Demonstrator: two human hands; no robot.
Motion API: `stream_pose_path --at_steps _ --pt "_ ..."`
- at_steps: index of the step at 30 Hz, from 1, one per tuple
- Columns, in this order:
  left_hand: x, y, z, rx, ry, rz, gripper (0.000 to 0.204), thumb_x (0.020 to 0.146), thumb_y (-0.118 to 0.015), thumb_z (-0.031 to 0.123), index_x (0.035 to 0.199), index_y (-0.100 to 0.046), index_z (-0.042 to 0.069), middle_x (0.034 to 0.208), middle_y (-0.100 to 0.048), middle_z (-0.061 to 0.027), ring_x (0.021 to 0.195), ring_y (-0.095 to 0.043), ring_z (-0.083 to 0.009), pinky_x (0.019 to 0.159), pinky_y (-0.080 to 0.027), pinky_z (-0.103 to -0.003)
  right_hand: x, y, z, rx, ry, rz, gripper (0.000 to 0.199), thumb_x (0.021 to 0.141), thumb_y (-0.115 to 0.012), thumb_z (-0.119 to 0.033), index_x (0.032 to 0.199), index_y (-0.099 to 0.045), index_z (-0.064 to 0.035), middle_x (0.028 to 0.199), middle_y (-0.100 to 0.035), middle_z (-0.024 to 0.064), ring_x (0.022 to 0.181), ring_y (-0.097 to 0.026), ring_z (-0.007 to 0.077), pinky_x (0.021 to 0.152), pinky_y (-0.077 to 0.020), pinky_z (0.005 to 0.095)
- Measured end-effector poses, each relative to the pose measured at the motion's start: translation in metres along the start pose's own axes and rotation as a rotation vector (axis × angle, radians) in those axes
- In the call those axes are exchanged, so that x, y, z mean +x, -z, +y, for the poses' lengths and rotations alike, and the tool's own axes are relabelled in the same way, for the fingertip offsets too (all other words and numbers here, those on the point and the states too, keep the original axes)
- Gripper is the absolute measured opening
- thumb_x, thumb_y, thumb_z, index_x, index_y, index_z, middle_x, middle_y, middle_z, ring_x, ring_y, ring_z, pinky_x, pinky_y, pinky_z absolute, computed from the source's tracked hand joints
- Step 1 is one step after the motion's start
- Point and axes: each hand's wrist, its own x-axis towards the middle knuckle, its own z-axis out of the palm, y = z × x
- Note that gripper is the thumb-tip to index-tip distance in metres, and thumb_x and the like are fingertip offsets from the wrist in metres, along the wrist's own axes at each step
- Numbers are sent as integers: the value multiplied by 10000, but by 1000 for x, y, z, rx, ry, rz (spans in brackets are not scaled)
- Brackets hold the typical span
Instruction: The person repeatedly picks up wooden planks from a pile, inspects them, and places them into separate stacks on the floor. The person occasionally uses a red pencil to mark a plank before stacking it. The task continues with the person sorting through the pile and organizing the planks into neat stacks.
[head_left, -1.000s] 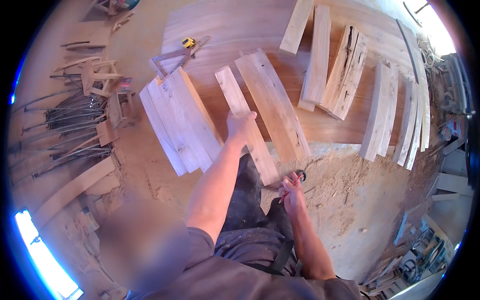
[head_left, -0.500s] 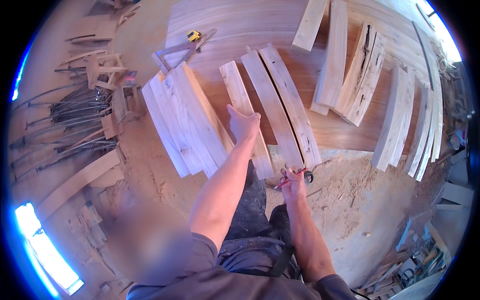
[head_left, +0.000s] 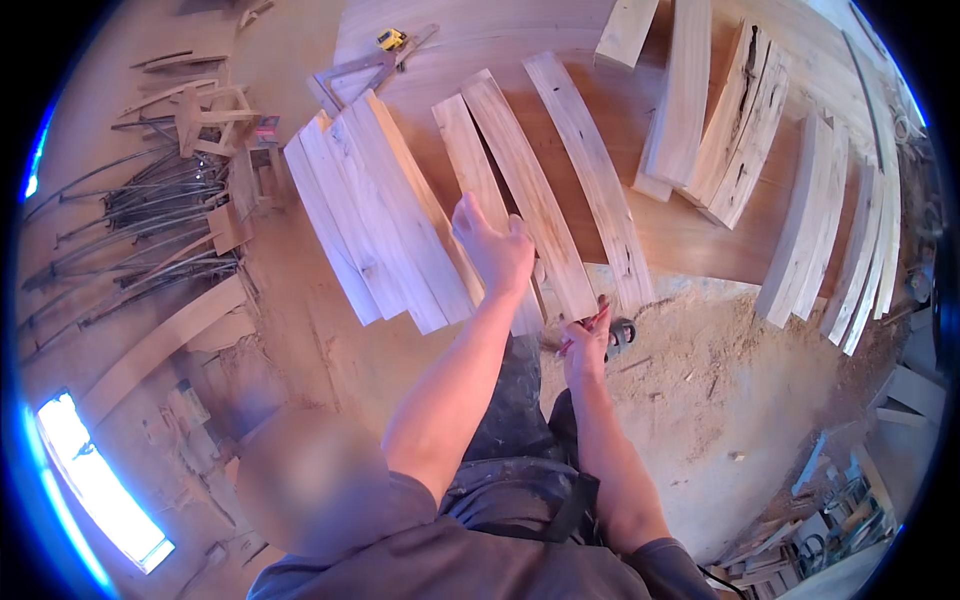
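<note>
My left hand (head_left: 497,248) lies across a narrow wooden board (head_left: 465,145), its fingers on one side and its thumb on the other, gripping it. Along that board's right side is a second pale board (head_left: 530,185), touching near the hands and slightly apart farther up. My right hand (head_left: 588,342) is closed around a slim red pencil (head_left: 567,347), with the fingers at the near end of this second board. Farther right, across a gap, lies a third board (head_left: 590,170) with small dark knots.
Boards stacked edge to edge (head_left: 385,220) lie on the left. Beyond them are a yellow tape measure (head_left: 391,39) and a wooden square (head_left: 360,68). Thick beams (head_left: 683,100) and thin slats (head_left: 855,250) occupy the right of the large wooden panel (head_left: 700,245). Metal rods (head_left: 165,200) are piled far left.
The second board has shifted left, away from the third board and up against the narrow one. Both hands stay near the boards' near ends; the right still holds the pencil.
</note>
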Motion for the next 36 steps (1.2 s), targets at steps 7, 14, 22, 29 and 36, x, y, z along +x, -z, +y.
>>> stream_pose_path --at_steps 7,14,22,29,36 --pt "-34 18 70 -175 263 -378 880 831 -782 145 1541 -307 -66 1392 -504 -296 1270 -546 -406 1071 -459 -448 -11 6 -16 280 -60 -62 567 932 -612 -65 1463 -412 -78 1184 -613 103 834 -608 175 664 -491 313" --pt "-43 43 47 -1077 620 -677 812 805 -693 15 1543 -356 -4 1201 -658 -135 1071 -650 -216 957 -527 -341 -57 14 -71 200 -100 -44 511 905 -619 -28 1396 -482 16 1028 -620 63 749 -587 135 646 -489 272" --pt "-53 68 41 -610 477 -694 595 869 -717 105 1417 -555 -60 1344 -613 -143 1222 -605 -247 1099 -443 -372 -42 16 -70 -467 226 -20 659 733 -774 -54 1327 -509 46 1129 -622 84 1006 -630 188 890 -505 323" --pt "-56 53 37 -301 186 -405 804 886 -753 144 1526 -322 -83 1573 -311 -314 1473 -303 -461 1226 -282 -514 -13 -5 -40 -1187 915 -35 763 671 -805 -37 1362 -482 -11 1216 -556 228 1113 -531 438 973 -466 488" --pt "-20 19 21 90 249 -285 1071 824 -827 206 1616 -154 -55 1643 -203 -349 1538 -246 -428 1266 -238 -467 -10 23 -28 -1065 632 -77 722 761 -779 -72 1432 -517 -20 1231 -612 162 1133 -580 348 1007 -480 436"
